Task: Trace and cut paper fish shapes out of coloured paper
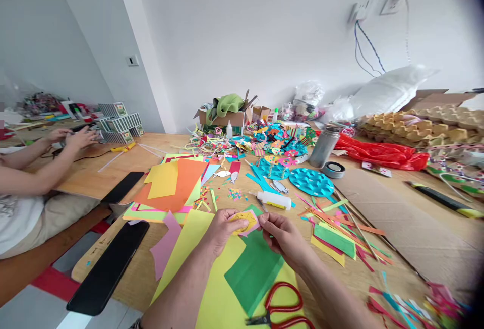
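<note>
My left hand point(226, 229) pinches a small yellow paper cutout point(245, 219) with drawn lines, layered on pink paper. At its right edge, the thumb and fingers of my right hand point(280, 233) close on the same cutout. Below both hands lie a yellow paper sheet point(212, 288) and a dark green paper piece point(253, 273). Red-handled scissors point(282, 306) rest on these sheets near my right forearm. Just beyond my hands, a white glue bottle point(274, 200) lies on its side.
Stacked coloured paper point(189, 182) and a black phone point(109, 268) lie to the left. Blue paper discs point(310, 182), a metal flask point(324, 147) and paper strips point(336, 240) are on the right, beside flat cardboard point(397, 223). Another person's hands point(77, 138) work at far left.
</note>
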`<state>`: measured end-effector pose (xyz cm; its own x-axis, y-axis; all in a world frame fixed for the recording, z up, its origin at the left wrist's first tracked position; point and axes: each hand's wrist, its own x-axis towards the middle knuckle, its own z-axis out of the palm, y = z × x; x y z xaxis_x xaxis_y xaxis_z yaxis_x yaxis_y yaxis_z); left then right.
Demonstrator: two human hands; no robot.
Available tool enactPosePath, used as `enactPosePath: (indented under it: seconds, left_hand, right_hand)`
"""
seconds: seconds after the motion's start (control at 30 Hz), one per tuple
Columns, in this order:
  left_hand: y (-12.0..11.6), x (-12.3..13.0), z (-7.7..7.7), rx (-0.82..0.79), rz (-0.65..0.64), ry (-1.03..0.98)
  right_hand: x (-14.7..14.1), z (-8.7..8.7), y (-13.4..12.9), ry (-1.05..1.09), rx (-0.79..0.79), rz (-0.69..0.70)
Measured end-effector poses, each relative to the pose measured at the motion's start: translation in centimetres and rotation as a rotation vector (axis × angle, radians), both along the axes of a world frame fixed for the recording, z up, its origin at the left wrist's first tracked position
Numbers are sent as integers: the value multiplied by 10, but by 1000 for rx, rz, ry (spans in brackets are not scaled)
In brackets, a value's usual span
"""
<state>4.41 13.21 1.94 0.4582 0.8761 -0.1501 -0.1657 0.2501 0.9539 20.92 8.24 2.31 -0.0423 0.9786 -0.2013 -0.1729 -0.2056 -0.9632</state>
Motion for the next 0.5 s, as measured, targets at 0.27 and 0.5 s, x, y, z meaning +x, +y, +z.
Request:
enactPosePath:
  seconds: [0.27, 0.5]
  left_hand:
    - [-3, 0, 4, -17, -29, -15]
    - [-1, 0, 1, -15, -34, -12]
  right_hand:
    - [-1, -4, -2, -30, 16, 17]
    - [-1, -3, -1, -28, 17, 2]
